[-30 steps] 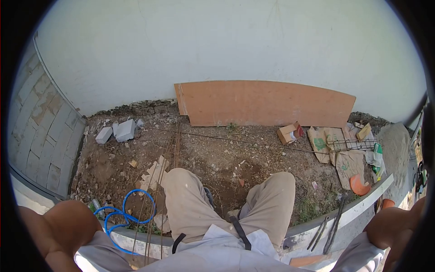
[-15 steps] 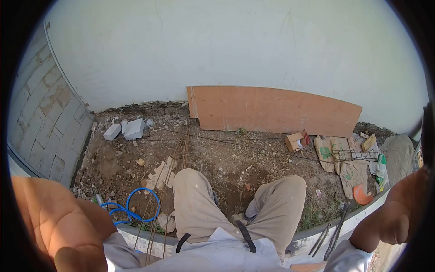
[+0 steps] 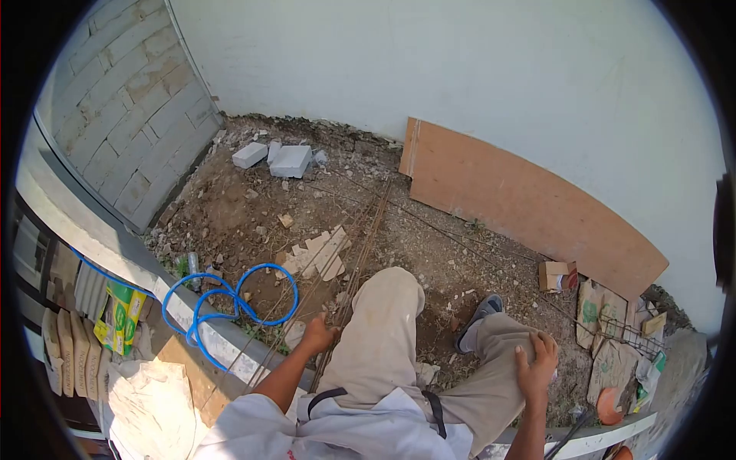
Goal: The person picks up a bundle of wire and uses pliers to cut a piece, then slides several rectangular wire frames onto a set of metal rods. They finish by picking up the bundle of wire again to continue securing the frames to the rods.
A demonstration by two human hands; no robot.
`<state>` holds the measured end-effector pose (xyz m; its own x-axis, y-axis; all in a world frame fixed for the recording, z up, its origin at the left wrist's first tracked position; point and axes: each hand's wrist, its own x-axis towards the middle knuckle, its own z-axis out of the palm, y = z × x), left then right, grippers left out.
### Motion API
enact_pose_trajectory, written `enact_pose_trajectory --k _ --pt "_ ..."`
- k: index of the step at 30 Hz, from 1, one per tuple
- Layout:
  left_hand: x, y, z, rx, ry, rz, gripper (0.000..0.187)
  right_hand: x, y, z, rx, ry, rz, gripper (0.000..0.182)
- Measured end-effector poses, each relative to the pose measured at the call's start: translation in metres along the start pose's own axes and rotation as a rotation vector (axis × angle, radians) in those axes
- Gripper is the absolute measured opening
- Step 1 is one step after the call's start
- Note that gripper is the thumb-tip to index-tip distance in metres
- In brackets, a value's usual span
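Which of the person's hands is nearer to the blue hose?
The left hand: it is at the thin rods, just beside the blue hose. The right hand rests on the right knee, farther off.

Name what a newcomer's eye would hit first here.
Probably the bright blue hose, looped across the low wall at the picture's lower left. Next, the long brown board against the pale wall, right of centre. Then the hands: left hand down at the thin rods, right hand spread on the right knee.
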<state>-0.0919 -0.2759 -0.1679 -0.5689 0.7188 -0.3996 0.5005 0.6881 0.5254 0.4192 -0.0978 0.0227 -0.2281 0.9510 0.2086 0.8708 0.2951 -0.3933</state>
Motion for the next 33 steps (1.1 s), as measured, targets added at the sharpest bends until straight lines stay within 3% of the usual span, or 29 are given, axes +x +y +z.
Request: enact_pose_trajectory --k 3,6,9,12,15,24,27,33 --pt "0.004 -0.032 0.05 0.046 -0.106 -0.162 0.07 0.004 0.007 0.001 0.049 0.011 -0.02 0.048" --pt "0.006 -0.042 0.08 -0.054 -0.068 -0.326 0.065 0.007 -0.004 0.004 0.023 0.011 -0.007 0.046" --pt "0.012 -0.052 0.086 0.01 -0.052 -0.313 0.056 0.01 -0.01 0.006 -0.016 0.001 0.015 0.045" --pt "0.01 -0.058 0.08 -0.098 -0.035 -0.156 0.04 0.014 -0.013 0.007 -0.029 -0.002 0.0 0.044" --pt "-0.002 -0.036 0.047 -0.275 -0.127 -0.179 0.029 0.017 -0.018 0.007 -0.041 -0.015 -0.001 0.044" --pt "-0.005 -0.037 0.049 -0.355 -0.153 -0.292 0.028 0.016 -0.014 0.009 -0.038 -0.037 -0.001 0.043" --pt "-0.01 -0.037 0.047 -0.102 0.074 -0.094 0.031 0.014 -0.012 0.006 -0.05 -0.087 0.016 0.043" --pt "-0.019 -0.038 0.012 0.012 0.249 0.122 0.046 0.012 0.006 0.012 -0.112 -0.085 -0.023 0.044"
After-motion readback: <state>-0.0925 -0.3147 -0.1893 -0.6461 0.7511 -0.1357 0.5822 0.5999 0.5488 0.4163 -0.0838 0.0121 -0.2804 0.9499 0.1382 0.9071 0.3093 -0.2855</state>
